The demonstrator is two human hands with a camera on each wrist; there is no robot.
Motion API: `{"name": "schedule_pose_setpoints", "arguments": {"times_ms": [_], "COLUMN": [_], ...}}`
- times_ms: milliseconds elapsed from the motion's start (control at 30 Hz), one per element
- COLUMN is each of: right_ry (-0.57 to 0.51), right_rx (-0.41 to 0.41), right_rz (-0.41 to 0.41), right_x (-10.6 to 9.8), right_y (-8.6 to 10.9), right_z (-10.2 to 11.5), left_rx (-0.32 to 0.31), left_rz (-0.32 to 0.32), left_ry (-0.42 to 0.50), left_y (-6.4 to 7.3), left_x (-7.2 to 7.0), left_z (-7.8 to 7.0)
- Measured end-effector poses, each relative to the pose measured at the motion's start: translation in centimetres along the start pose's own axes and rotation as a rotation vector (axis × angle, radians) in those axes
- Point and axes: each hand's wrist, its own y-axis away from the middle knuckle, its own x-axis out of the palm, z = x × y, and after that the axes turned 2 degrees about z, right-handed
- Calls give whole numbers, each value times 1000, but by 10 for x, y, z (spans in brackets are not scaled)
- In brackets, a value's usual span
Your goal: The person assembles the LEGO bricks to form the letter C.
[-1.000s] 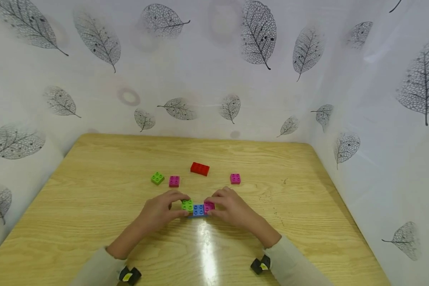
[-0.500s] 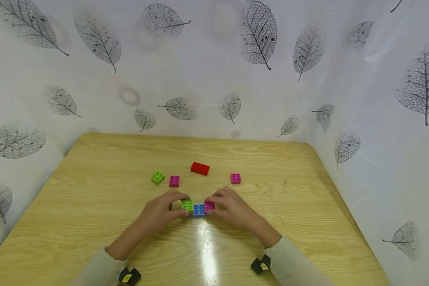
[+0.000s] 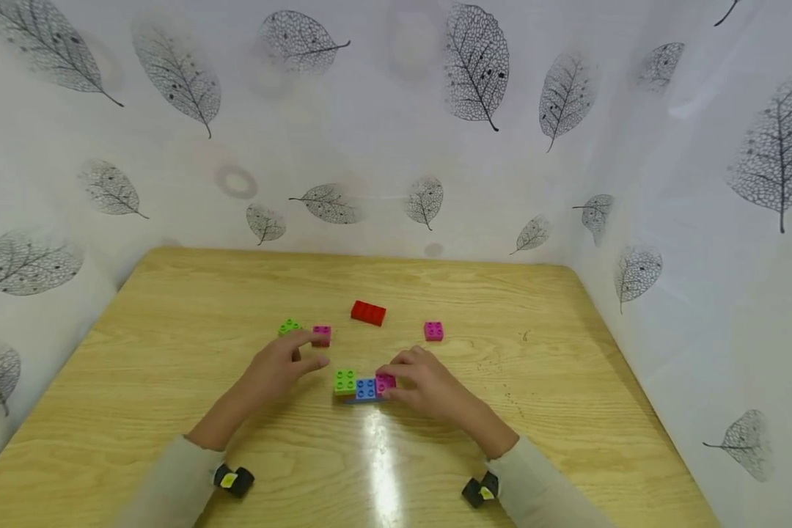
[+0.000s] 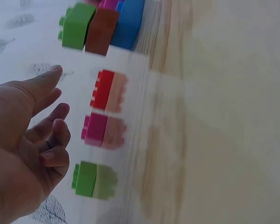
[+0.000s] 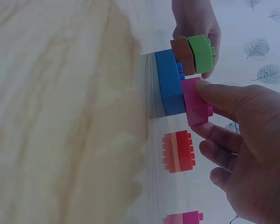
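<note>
A small build of toy building bricks stands on the table: a long blue brick [image 3: 366,389] at the base, a brown brick [image 4: 101,30] on its left end topped by a green brick [image 3: 345,380], and a pink brick [image 5: 194,100] on its right end. My right hand [image 3: 429,383] pinches that pink brick between thumb and fingers. With thumb and fingers apart, my left hand [image 3: 273,367] is left of the build, holding nothing. Its index fingertip overlaps a loose pink brick [image 3: 325,333] in the head view. Partly behind this hand lies a loose green brick [image 3: 290,326].
Farther back on the wooden table [image 3: 488,293] lies a red brick [image 3: 368,313]. Another pink brick [image 3: 433,331] sits to its right. A white curtain [image 3: 369,139] with a leaf print rises behind the table and along its sides.
My left hand has let go of the green brick on the build and moved left and back towards the loose pink brick. The right hand stays on the build's pink brick.
</note>
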Motion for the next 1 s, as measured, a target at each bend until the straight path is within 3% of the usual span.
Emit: {"name": "schedule_pose_setpoints", "arguments": {"times_ms": [167,333,800,1000], "right_ry": [-2,-8,-7,1], "right_rx": [5,5,23,7], "right_rz": [6,2,15,4], "right_x": [0,1,-2,-2], "right_y": [1,1,2,2], "right_z": [0,1,3,2], "left_rx": [-19,-21,-31,-29], "left_rz": [-38,-42,2,-7], "left_ry": [-33,-39,-64,-68], "left_y": [-13,-22,-40,-44], "left_x": [-11,-15,-9,-3], "left_z": [15,19,15,14]}}
